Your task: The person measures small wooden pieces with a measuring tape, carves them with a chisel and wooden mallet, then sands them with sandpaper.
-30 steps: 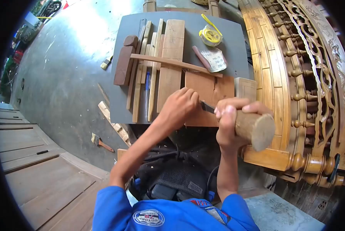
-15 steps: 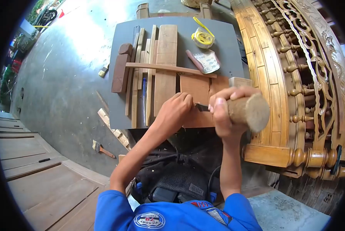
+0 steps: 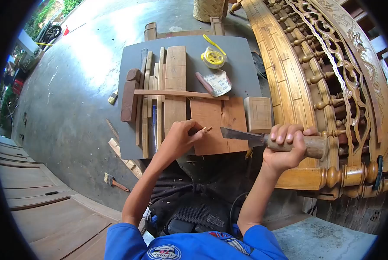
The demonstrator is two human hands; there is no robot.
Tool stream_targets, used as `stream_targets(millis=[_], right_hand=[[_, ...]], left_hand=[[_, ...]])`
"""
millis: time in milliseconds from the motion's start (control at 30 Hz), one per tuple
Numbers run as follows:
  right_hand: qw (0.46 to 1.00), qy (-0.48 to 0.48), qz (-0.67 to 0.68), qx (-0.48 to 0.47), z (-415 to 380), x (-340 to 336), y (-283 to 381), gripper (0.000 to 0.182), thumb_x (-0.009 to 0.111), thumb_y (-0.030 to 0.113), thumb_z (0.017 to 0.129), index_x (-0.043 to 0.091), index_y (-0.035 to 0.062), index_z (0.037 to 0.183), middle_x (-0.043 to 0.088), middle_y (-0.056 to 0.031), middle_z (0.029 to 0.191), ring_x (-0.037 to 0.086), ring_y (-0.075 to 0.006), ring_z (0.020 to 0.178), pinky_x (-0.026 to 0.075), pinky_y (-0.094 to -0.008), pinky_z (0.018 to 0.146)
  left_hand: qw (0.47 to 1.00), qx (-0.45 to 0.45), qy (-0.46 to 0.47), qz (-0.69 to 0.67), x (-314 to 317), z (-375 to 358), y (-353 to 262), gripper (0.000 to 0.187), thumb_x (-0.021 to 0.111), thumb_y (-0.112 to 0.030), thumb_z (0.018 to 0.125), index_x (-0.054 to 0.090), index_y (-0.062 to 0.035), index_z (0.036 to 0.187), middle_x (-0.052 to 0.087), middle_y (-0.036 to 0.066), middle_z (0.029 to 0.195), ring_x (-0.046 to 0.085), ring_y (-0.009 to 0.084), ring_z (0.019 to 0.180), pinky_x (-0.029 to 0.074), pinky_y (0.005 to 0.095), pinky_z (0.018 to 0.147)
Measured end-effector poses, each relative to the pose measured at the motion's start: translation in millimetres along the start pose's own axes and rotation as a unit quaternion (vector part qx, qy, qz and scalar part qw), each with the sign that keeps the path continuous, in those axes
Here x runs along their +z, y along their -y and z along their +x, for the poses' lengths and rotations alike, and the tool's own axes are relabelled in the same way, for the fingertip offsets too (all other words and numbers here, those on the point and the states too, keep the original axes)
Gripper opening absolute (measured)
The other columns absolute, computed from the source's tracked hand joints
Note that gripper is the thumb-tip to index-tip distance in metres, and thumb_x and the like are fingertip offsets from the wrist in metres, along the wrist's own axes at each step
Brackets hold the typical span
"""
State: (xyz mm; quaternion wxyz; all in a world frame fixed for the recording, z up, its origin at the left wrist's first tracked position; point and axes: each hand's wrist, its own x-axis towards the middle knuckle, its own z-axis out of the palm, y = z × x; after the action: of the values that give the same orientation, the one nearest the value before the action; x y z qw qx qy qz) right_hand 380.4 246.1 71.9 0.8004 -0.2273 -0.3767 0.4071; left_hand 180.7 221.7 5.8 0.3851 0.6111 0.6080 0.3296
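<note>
My right hand (image 3: 289, 149) is wrapped round the thick wooden handle (image 3: 315, 146) of a knife. Its dark blade (image 3: 241, 135) points left, over the edge of a reddish-brown board (image 3: 218, 115). My left hand (image 3: 181, 139) is closed in a pinch on a small wooden piece (image 3: 208, 129), whose tip shows past the fingers. A gap separates that piece from the blade's tip. The board lies on the grey tabletop (image 3: 241, 47) and has a dark crack down it. Right of it stands a light wooden block (image 3: 258, 113) with lines marked on top.
A long thin strip (image 3: 181, 93) lies across several wooden pieces and a wide plank (image 3: 175, 65). Sandpaper (image 3: 218, 82) and a yellow tape measure (image 3: 213, 57) are farther back. A carved wooden bench (image 3: 285, 78) borders the right side. A paintbrush (image 3: 115, 182) lies on the floor.
My right hand has moved right and down, taking the knife away from my left hand. My left hand has shifted left and lower. The camera view has shifted.
</note>
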Motion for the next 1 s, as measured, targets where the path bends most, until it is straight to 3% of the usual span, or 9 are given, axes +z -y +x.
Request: stream_targets(millis=[100,167,333,400,500,600,700,833,1000], right_hand=[[0.996,0.076,-0.025,-0.038,-9.8,6.3,-2.7,0.025,0.049,0.003,0.076,0.034,0.0115,0.095,0.042,-0.0042,0.06,0.042,-0.0132,0.046,0.041,-0.0291,0.045],[0.992,0.11,-0.021,-0.053,-16.3,4.0,-10.8,0.032,0.052,-0.003,0.075,0.031,0.0086,0.096,0.047,-0.0075,0.062,0.046,-0.0147,0.047,0.046,-0.032,0.045],[0.983,0.16,-0.074,-0.045,-27.6,1.2,-19.8,0.03,0.054,-0.001,0.079,0.029,0.0064,0.095,0.051,-0.0099,0.066,0.051,-0.0146,0.054,0.046,-0.0266,0.053],[0.979,0.164,-0.115,-0.041,-29.8,-0.2,-21.8,0.031,0.054,-0.002,0.079,0.029,0.0066,0.095,0.053,-0.0099,0.066,0.052,-0.014,0.055,0.046,-0.0256,0.054],[0.98,0.161,-0.113,-0.038,-30.7,2.7,-21.1,0.032,0.055,-0.001,0.079,0.029,0.007,0.096,0.055,-0.0095,0.068,0.053,-0.0129,0.056,0.045,-0.0242,0.055],[0.983,0.15,-0.102,-0.042,-31.6,8.7,-19.7,0.033,0.057,0.0,0.078,0.03,0.0069,0.096,0.056,-0.008,0.069,0.052,-0.0122,0.056,0.045,-0.0237,0.056],[0.978,0.137,-0.149,-0.046,-34.2,11.7,-19.6,0.034,0.06,0.001,0.077,0.032,0.007,0.095,0.056,-0.0043,0.07,0.052,-0.0104,0.06,0.043,-0.023,0.062],[0.969,0.116,-0.215,-0.038,-39.4,9.8,-25.4,0.034,0.064,0.005,0.076,0.035,0.007,0.093,0.055,0.0003,0.072,0.051,-0.0079,0.066,0.038,-0.0218,0.069],[0.97,0.139,-0.197,-0.031,-39.5,11.7,-29.5,0.035,0.065,0.004,0.076,0.035,0.0064,0.095,0.056,-0.0013,0.073,0.052,-0.009,0.063,0.04,-0.0217,0.065]], left_hand=[[0.999,0.038,0.002,-0.022,2.6,-3.0,-2.2,0.02,0.063,-0.013,0.08,0.063,0.0048,0.09,0.065,0.013,0.075,0.058,0.0127,0.064,0.046,0.0254,0.062],[0.997,-0.002,0.018,-0.079,1.3,-6.0,-6.1,0.017,0.063,-0.01,0.08,0.063,0.0038,0.09,0.065,0.012,0.076,0.059,0.012,0.066,0.047,0.0249,0.063],[0.997,0.031,-0.021,-0.071,1.0,-6.1,-8.7,0.015,0.064,-0.002,0.076,0.063,0.0015,0.09,0.064,0.01,0.082,0.061,0.0136,0.069,0.048,0.026,0.065],[0.992,0.098,-0.081,-0.011,8.1,-3.3,-0.4,0.017,0.066,0.0,0.073,0.064,0.0009,0.089,0.062,0.01,0.083,0.061,0.0152,0.069,0.049,0.0271,0.065],[0.99,0.12,-0.079,0.009,13.8,-4.2,4.1,0.019,0.067,0.0,0.071,0.064,0.0001,0.09,0.061,0.009,0.086,0.061,0.0178,0.071,0.049,0.0283,0.064],[0.985,0.134,-0.091,0.064,14.4,-6.5,6.1,0.019,0.067,-0.002,0.072,0.065,-0.0007,0.09,0.061,0.009,0.086,0.061,0.0184,0.072,0.049,0.0283,0.063],[0.986,0.12,-0.085,0.078,11.7,-11.9,-5.3,0.015,0.063,-0.002,0.075,0.064,-0.0002,0.089,0.06,0.013,0.088,0.062,0.0283,0.075,0.051,0.0332,0.067],[0.984,0.135,-0.093,0.072,14.2,-11.1,0.0,0.014,0.065,-0.004,0.074,0.064,0.0006,0.087,0.061,0.014,0.085,0.062,0.0288,0.075,0.051,0.0343,0.066],[0.978,0.15,-0.105,0.105,15.2,-9.9,0.6,0.013,0.065,-0.005,0.074,0.064,0.0012,0.085,0.062,0.014,0.084,0.062,0.0293,0.075,0.051,0.0339,0.066]])
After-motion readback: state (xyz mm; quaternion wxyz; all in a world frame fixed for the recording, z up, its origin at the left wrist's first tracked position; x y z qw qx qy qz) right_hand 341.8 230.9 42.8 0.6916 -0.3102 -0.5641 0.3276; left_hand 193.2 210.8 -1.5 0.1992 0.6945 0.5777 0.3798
